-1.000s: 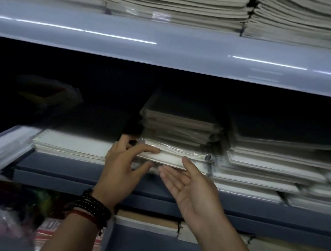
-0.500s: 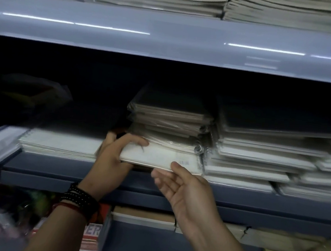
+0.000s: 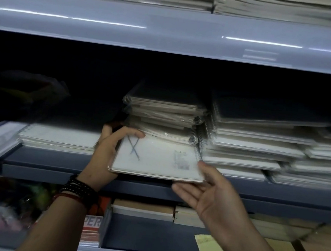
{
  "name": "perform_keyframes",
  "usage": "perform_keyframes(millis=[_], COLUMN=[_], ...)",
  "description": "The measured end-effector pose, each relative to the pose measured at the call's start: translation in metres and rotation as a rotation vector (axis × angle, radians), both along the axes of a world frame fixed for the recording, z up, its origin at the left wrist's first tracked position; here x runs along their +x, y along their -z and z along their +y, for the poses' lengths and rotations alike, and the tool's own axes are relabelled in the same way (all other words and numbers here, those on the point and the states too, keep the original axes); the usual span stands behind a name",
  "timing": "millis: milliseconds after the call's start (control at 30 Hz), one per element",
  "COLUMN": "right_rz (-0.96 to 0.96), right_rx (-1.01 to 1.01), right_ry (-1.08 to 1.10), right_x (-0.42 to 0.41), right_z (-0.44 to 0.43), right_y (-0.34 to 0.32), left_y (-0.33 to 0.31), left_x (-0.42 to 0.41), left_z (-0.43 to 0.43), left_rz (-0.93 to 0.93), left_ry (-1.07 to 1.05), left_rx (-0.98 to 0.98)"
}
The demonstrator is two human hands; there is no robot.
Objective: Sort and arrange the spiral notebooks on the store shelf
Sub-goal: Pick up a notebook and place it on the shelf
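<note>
Left hand (image 3: 105, 150) fingers (image 3: 131, 132) clamp notebook (image 3: 157, 159) left edge; right hand (image 3: 212, 196) fingers (image 3: 185, 188) apart beneath.

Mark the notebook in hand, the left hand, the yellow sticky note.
notebook (image 3: 157, 161): head view, middle of its white cover.
left hand (image 3: 106, 152): head view, middle of the hand, below the thumb.
yellow sticky note (image 3: 208, 246): head view, centre of the sheet.

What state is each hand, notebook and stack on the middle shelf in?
White plastic-wrapped spiral notebook marked with a cross: tilted, sticking out past the shelf edge.
Left hand: grips the notebook's left edge.
Right hand: open, palm up, at its right corner.
Middle stack of wrapped notebooks: piled flat, uneven.
Low left stack: flat.
</note>
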State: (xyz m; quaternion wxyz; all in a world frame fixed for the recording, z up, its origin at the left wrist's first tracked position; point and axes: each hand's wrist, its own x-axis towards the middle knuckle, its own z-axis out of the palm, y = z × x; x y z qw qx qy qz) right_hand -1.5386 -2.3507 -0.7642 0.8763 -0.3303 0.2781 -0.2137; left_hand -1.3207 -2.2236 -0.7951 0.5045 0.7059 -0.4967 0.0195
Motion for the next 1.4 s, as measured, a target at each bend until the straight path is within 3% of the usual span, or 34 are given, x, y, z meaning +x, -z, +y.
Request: perform_keyframes(millis=[200, 400, 567, 633, 933, 1000, 1067, 1133, 1233, 1400], right_rz=[0.055, 0.029, 0.02, 0.017, 0.019, 0.027, 0.044, 0.081, 0.133, 0.176], right_rx=[-0.123, -0.106, -0.082, -0.078, -0.098, -0.111, -0.143, -0.182, -0.24, -0.342], right_ry=[-0.139, -0.115, -0.148, -0.17, -0.216, -0.209, -0.215, -0.23, -0.215, -0.032], right_x=[0.013, 0.013, -0.012, -0.025, -0.062, -0.062, -0.061, -0.06, -0.054, -0.045], right_z=[-0.015, -0.011, 0.006, 0.013, 0.034, 0.035, 0.033, 0.029, 0.021, 0.022], right_y=[-0.003, -0.002, -0.005, -0.006, -0.005, -0.004, -0.003, -0.004, -0.004, 0.001], left_y=[0.002, -0.003, -0.016, -0.019, -0.018, -0.013, -0.005, -0.001, -0.006, -0.014], left_x=[0.002, 0.002, -0.005, -0.004, -0.013, -0.019, -0.041, -0.062, -0.08, -0.101], left_z=[0.001, 0.001, -0.01, -0.009, 0.004, 0.017, 0.038, 0.058, 0.07, 0.067], left_rz=[-0.011, -0.003, 0.554, 0.594, 0.306, 0.252, 0.413, 0.715, 1.017, 1.098], left_ry=[-0.041, -0.054, -0.068, -0.074, -0.126, -0.204, -0.284, -0.269, -0.025, 0.003], left_rx=[0.039, 0.11, 0.046, 0.032, 0.173, 0.11, -0.117, -0.287, -0.166, -0.121])
